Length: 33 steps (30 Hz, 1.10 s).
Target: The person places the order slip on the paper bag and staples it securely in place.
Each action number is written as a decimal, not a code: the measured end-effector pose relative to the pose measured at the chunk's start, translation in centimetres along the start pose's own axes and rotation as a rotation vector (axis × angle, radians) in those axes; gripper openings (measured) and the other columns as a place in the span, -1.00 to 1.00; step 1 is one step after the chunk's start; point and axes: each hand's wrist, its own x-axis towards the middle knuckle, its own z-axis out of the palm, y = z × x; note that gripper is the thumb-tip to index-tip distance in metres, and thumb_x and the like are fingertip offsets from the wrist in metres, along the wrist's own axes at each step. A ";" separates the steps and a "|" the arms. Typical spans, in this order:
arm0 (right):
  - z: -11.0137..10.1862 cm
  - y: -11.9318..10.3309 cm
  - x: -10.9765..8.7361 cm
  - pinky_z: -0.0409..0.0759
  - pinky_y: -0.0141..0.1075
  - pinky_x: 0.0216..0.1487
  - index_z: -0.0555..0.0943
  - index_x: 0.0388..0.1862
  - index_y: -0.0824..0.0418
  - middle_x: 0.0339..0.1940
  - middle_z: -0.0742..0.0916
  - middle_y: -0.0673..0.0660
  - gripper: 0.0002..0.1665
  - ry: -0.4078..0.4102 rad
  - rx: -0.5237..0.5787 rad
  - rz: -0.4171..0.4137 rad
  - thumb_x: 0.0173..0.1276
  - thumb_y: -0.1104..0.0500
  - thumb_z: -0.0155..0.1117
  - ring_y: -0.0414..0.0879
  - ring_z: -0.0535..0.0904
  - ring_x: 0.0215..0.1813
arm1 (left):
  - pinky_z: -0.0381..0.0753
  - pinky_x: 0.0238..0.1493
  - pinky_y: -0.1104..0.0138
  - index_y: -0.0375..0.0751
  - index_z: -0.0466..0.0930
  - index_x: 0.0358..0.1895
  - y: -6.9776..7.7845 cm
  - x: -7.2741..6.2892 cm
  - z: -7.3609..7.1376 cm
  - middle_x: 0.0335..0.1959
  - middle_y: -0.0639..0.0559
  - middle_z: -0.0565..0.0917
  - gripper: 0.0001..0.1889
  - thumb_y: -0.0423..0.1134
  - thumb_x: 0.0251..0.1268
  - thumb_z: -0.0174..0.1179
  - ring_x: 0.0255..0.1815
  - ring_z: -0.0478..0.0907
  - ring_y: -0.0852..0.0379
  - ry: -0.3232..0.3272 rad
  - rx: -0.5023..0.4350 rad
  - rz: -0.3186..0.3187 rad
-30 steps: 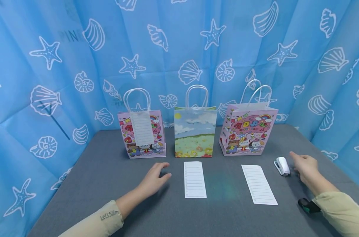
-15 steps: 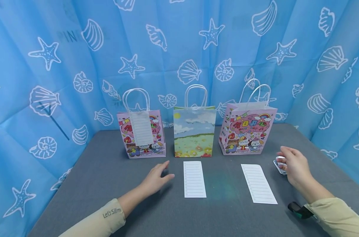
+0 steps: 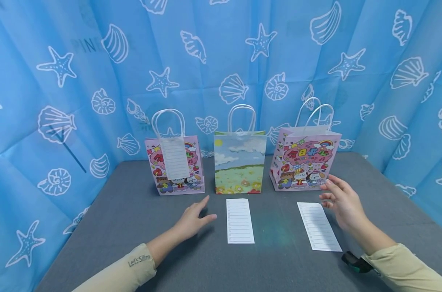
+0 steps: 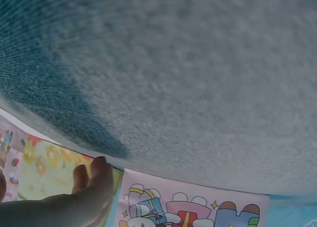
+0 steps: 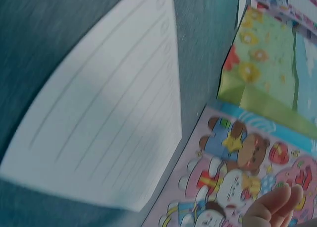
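Note:
My left hand [image 3: 202,211] lies open and low over the grey table [image 3: 126,211], just left of the middle lined paper strip [image 3: 240,221], apart from it. My right hand [image 3: 334,195] hovers open with fingers spread over the right edge of the right paper strip [image 3: 317,225], in front of the right pink cartoon bag [image 3: 305,162]. In the right wrist view my fingertips [image 5: 272,207] show near that pink bag [image 5: 233,172] and the strip [image 5: 104,133]. In the left wrist view my fingers [image 4: 94,180] point toward bags.
Three paper gift bags stand in a row at the back: a left pink bag [image 3: 177,174] with a lined strip [image 3: 174,158] fixed to its front, a landscape bag [image 3: 240,164], and the right pink bag. Blue seashell curtain [image 3: 221,61] surrounds the table.
My right hand has moved left from the white stapler to above the right strip, and now hides the stapler. My left hand edged slightly toward the middle strip.

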 end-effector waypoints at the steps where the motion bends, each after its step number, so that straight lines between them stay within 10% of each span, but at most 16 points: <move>1: 0.2 -0.1 -0.1 0.51 -0.37 -0.30 -0.17 0.55 0.35 -0.21 0.54 -0.14 -0.09 -0.013 0.000 -0.002 0.54 -0.09 -0.02 -0.25 0.51 -0.31 | 0.19 0.28 -0.22 -0.31 0.14 0.48 0.0 0.0 0.0 0.35 -0.41 0.31 -0.28 -0.09 0.39 0.20 0.38 0.19 -0.38 0.001 0.003 -0.003; 15: 3.5 0.3 -1.0 0.59 -0.29 -0.17 -0.27 0.59 0.17 0.14 0.41 0.11 -0.09 -0.150 -0.037 0.065 0.55 0.01 0.02 -0.26 0.55 -0.14 | 0.20 0.24 -0.27 -0.24 0.18 0.48 0.2 0.4 0.4 0.35 -0.42 0.30 -0.29 -0.06 0.37 0.21 0.37 0.17 -0.41 -0.012 -0.006 -0.034; 23: 5.4 0.6 -1.4 0.60 -0.27 -0.13 -0.20 0.61 0.09 -0.08 0.55 -0.12 -0.07 -0.187 -0.058 0.141 0.51 0.05 0.13 -0.23 0.55 -0.06 | 0.22 0.24 -0.24 -0.27 0.19 0.47 0.0 0.5 0.6 0.34 -0.42 0.32 -0.28 -0.07 0.36 0.23 0.36 0.19 -0.39 -0.015 -0.006 -0.025; 33: 7.0 0.9 -1.5 0.61 -0.25 -0.10 -0.15 0.61 0.11 0.07 0.56 0.11 -0.10 -0.251 -0.102 0.151 0.50 0.12 0.14 -0.15 0.57 0.00 | 0.24 0.23 -0.23 -0.26 0.20 0.47 0.1 0.4 0.7 0.31 -0.40 0.35 -0.29 -0.09 0.35 0.24 0.34 0.23 -0.37 -0.023 -0.006 -0.024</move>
